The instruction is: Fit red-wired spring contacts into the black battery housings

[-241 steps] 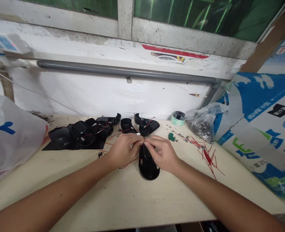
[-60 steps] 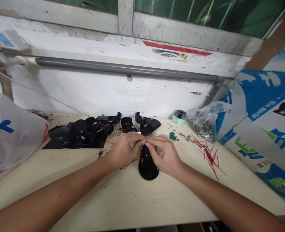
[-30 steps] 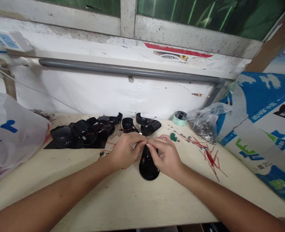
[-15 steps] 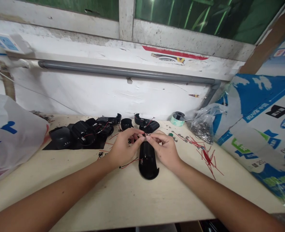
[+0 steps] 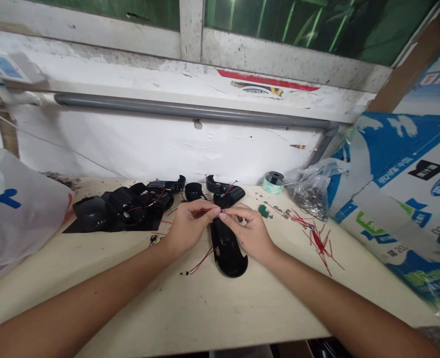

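My left hand (image 5: pixel 190 224) and my right hand (image 5: pixel 250 229) meet above a long black plastic housing (image 5: pixel 230 256), thumbs and forefingers pinched tip to tip. Whatever sits between the fingertips is tiny and mostly covered, so I cannot make it out. The housing lies on the table with its rounded end towards me, its far part under my hands. A thin red and black wire pair (image 5: pixel 201 262) trails from its left side, ending in a small dark tip on the tabletop.
More black housings (image 5: pixel 126 205) with wires are heaped at the back left; others (image 5: pixel 229 194) stand behind my hands. Loose red wires (image 5: pixel 319 242), a green piece (image 5: pixel 263 211), a spool (image 5: pixel 273 183) and a bag of small metal parts (image 5: pixel 311 191) lie right. A white plastic bag (image 5: pixel 22 209) bounds the left.
My fingertips have drawn closer together, and the small dark piece seen between them earlier is now mostly hidden. The housing's near end has swung slightly, and its wire pair lies a little further left.
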`<control>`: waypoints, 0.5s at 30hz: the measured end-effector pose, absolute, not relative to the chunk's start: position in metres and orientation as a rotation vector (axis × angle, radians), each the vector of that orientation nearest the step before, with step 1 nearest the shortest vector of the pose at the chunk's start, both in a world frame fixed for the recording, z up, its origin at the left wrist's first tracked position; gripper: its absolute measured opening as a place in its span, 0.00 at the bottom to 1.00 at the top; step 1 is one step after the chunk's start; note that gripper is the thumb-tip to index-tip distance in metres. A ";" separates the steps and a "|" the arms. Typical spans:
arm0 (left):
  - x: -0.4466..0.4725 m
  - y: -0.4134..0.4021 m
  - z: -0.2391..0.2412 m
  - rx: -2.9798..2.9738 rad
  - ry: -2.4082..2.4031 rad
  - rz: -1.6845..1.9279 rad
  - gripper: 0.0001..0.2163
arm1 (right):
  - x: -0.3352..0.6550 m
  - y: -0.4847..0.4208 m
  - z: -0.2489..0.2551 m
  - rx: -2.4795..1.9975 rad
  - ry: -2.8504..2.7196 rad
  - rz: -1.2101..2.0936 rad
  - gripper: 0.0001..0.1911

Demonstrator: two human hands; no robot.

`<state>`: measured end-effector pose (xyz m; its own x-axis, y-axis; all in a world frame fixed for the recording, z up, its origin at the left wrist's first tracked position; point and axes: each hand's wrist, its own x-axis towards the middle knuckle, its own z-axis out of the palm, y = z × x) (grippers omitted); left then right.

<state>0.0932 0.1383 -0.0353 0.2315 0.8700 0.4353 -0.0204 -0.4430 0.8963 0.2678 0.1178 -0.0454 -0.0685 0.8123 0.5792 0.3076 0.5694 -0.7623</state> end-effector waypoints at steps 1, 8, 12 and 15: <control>0.093 0.138 -0.035 1.663 0.837 1.348 0.08 | 0.271 0.117 -0.042 -1.023 -1.730 0.480 0.10; 0.091 0.140 -0.042 1.673 0.916 1.383 0.07 | 0.302 0.114 -0.021 -1.313 -2.282 0.446 0.38; 0.092 0.143 -0.046 1.607 0.954 1.385 0.08 | 0.303 0.116 -0.025 -1.343 -2.409 0.475 0.36; 0.092 0.143 -0.047 1.591 0.958 1.396 0.08 | 0.301 0.117 -0.029 -1.340 -2.420 0.506 0.34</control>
